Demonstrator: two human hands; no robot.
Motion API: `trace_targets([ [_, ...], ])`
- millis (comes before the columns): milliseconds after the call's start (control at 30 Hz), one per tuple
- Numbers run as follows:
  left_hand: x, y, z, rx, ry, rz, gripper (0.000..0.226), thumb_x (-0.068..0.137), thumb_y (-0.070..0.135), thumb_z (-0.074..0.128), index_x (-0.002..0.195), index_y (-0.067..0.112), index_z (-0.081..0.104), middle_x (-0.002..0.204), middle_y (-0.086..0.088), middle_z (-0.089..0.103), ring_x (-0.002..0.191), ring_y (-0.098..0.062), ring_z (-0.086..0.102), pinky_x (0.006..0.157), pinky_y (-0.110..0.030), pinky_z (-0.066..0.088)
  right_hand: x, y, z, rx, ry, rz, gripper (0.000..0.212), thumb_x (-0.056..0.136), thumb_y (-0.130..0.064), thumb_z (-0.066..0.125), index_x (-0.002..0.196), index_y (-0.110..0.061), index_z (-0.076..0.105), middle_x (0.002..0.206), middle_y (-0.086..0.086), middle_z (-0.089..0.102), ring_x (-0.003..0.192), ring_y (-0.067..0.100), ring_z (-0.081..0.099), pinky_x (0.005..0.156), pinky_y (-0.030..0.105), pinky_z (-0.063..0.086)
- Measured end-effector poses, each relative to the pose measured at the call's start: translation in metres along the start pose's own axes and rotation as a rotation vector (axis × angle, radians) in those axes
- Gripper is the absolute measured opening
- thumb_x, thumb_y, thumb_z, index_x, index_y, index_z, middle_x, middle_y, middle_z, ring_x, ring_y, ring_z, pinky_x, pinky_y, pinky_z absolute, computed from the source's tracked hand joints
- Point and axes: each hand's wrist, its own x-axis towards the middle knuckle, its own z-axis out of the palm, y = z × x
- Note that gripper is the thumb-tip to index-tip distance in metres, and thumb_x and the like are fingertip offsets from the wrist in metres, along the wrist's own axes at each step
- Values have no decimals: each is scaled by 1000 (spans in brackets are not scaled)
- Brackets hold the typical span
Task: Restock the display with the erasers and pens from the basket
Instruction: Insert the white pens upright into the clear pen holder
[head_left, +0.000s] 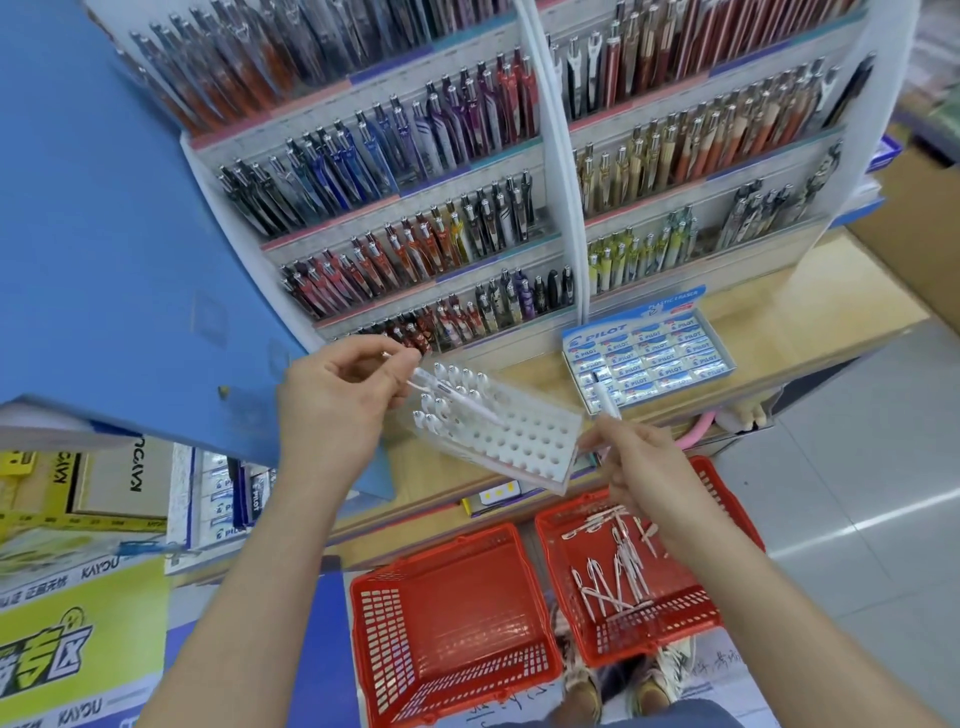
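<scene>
entry: pen restock, one pen being seated in the tray.

- left hand (332, 410), centre left of the frame: thumb and fingertips pinch a white pen (457, 397), which lies slanted across the clear holed tray (519, 447).
- clear holed tray: centre of the frame, on the wooden counter. the seated pens (452, 384) fill its upper-left rows, and most other holes are vacant.
- right hand (639, 467), centre right: fingers curled round a second pen (607, 400), whose tip points up toward the eraser box (597, 332).
- pen basket (654, 631), lower right: red, with loose pens (618, 566) on its floor.
- empty basket (452, 613), lower centre: red, nothing seen inside.
- eraser box: right of centre, looks full, so the erasers appear done.
- pen racks (395, 208), upper half of the frame.

handling note (judgement): swing the slanted pen upright before lowering it. aim for the hole next to the filled rows and keep the same end up as its neighbours. the tray looks light, so press straight down rather than sideways. feed the second pen across only once the first is seated.
</scene>
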Motion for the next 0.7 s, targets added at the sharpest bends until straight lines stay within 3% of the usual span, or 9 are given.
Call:
trace_targets([
  [100, 4, -9, -1, 150, 27, 48, 13, 75, 23, 77, 68, 31, 71, 61, 8, 68, 60, -12, 63, 64, -29, 55, 5, 7, 1, 5, 79, -8, 31, 92, -17, 37, 85, -4, 65, 58, 3, 34, 44, 12, 25, 42, 22, 18],
  [233, 0, -19, 9, 309, 14, 103, 24, 77, 22, 76, 64, 39, 65, 58, 20, 64, 57, 4, 59, 61, -14, 49, 9, 15, 6, 17, 116, -16, 30, 91, -11, 37, 78, -8, 63, 58, 6, 35, 48, 15, 27, 48, 28, 19],
  [433, 1, -34, 20, 430, -46, 125, 3, 78, 24, 75, 77, 26, 73, 69, 11, 68, 68, -7, 64, 72, -34, 55, 16, 23, 5, -45, 91, -98, 30, 96, -19, 48, 93, 10, 55, 59, 12, 35, 44, 16, 27, 42, 25, 20],
  [567, 1, -46, 25, 448, -62, 146, 5, 79, 23, 74, 82, 19, 74, 72, 3, 69, 71, -16, 64, 73, -38, 55, 19, 29, 4, -80, 92, -105, 28, 91, -23, 56, 85, 3, 58, 58, 6, 33, 43, 12, 26, 45, 27, 21],
  [700, 0, -50, 29, 476, -63, 170, 8, 81, 24, 72, 85, 16, 74, 74, 2, 69, 72, -16, 63, 73, -38, 54, 20, 32, 7, -177, 121, -154, 10, 84, -17, 65, 79, -8, 64, 58, 1, 46, 45, 10, 34, 51, 28, 30],
])
